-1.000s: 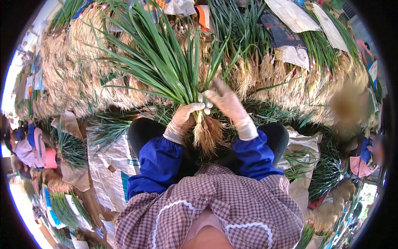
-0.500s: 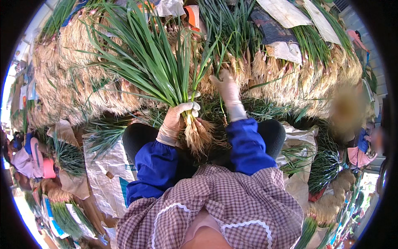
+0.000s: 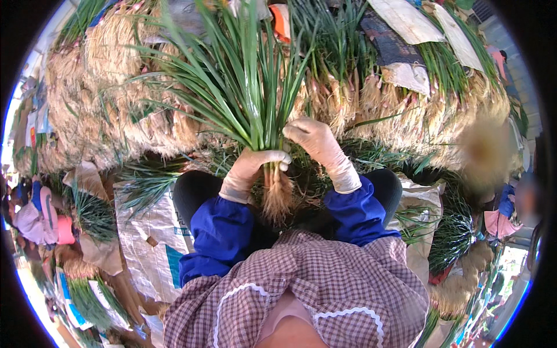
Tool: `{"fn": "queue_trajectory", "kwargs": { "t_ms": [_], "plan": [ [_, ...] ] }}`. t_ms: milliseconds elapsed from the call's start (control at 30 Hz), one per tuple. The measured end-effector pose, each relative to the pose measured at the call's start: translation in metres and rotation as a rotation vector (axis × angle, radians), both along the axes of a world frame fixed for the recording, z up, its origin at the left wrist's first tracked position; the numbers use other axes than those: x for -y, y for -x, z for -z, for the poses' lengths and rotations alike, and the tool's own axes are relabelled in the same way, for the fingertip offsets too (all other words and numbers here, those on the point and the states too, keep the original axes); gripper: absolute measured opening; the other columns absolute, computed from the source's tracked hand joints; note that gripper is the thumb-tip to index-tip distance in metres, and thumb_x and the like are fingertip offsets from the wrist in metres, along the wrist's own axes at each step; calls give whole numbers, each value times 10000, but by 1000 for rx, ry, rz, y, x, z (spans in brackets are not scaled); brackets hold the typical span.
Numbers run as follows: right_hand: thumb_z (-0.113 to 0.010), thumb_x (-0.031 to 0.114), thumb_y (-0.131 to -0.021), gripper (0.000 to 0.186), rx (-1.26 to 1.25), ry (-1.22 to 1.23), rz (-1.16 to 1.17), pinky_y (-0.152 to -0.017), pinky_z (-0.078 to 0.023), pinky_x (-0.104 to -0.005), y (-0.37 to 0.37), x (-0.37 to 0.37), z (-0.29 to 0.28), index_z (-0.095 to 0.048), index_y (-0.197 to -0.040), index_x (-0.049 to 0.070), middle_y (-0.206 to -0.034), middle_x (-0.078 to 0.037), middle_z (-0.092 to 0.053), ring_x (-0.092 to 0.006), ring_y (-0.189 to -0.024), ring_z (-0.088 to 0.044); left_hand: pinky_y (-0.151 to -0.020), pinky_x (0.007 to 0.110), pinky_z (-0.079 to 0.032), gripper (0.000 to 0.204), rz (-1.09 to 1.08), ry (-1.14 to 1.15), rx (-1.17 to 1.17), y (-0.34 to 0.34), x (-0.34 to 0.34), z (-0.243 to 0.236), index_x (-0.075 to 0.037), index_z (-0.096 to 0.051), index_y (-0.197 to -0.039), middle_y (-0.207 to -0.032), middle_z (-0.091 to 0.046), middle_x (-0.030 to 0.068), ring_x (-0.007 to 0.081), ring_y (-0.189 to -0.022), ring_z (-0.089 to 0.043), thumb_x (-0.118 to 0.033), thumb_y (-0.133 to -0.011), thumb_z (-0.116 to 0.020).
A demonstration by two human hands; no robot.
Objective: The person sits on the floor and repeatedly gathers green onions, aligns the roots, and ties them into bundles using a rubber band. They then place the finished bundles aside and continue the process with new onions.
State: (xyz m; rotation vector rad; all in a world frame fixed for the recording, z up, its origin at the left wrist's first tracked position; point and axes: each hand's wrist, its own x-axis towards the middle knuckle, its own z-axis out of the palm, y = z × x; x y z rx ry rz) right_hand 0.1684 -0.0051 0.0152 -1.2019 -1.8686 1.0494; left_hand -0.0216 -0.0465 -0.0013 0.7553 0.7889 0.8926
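Note:
A bunch of green garlic [image 3: 255, 113], with long flat green leaves and pale stringy roots, stands upright before my chest. My gloved left hand [image 3: 252, 168] is closed around its lower stalks, thumb across the front, and the roots hang below the fist. At the bunch's right side is my gloved right hand [image 3: 316, 139]. Its fingers are bent and pressed together against the leaf edge; what they pinch, if anything, is hidden. Both arms wear blue sleeves.
A long heap of green garlic [image 3: 412, 113], roots toward me, runs across the far side, partly under pale sacking [image 3: 400, 20]. Loose green leaves [image 3: 151, 180] and a white woven sack [image 3: 148, 243] lie at my left. More bundles [image 3: 452, 232] lie right; other people are at both edges.
My right hand has come nearer, from over the heap to the bunch's right side, and its fingers have closed. The bunch in my left hand has turned more upright.

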Motion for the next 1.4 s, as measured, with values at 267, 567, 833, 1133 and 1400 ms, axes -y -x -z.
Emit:
{"fn": "queue_trajectory", "kwargs": {
  "t_ms": [267,567,833,1133,1400],
  "plan": [
    [-633,359,-916,348,103,-68,668,-670,-534,-325,-105,-89,38,-631,-1138,92,-925,-91,-699,-168,-746,-633,-633,493,-606,332,53,35,476,9,8,5,-34,-537,-1047,-831,-617,120,267,-766,-646,-63,-746,-674],
    [-703,175,-738,116,708,-431,697,-740,-524,-419,-61,-124,3,-669,-740,64,-862,-100,-624,-275,-827,-612,-616,521,-610,458,-215,1,491,8,0,19,-20,-489,-1174,-971,-618,158,292,-732,-657,-28,-744,-646],
    [-494,212,-962,180,-698,43,518,-543,-447,-232,-95,-64,-13,-608,-1009,80,-861,-61,-699,-97,-597,-551,-605,484,-601,254,-170,59,383,0,-2,15,-70,-487,-1056,-924,-588,112,260,-768,-637,-14,-814,-541],
    [-615,82,-890,43,-80,-490,185,-552,-506,-264,-3,40,-15,-610,-931,95,-720,-15,-616,-110,-589,-600,-716,387,-615,234,-213,-1,293,-10,3,4,-6,-550,-1118,-1068,-661,214,290,-923,-676,-56,-899,-615],
    [-629,191,-924,133,-121,-96,258,-541,-510,-267,-16,31,-1,-633,-945,60,-807,-97,-685,-148,-659,-636,-754,374,-534,178,-168,-21,303,-5,13,15,-56,-600,-968,-862,-654,80,210,-743,-624,-135,-839,-694]
  ]
}}
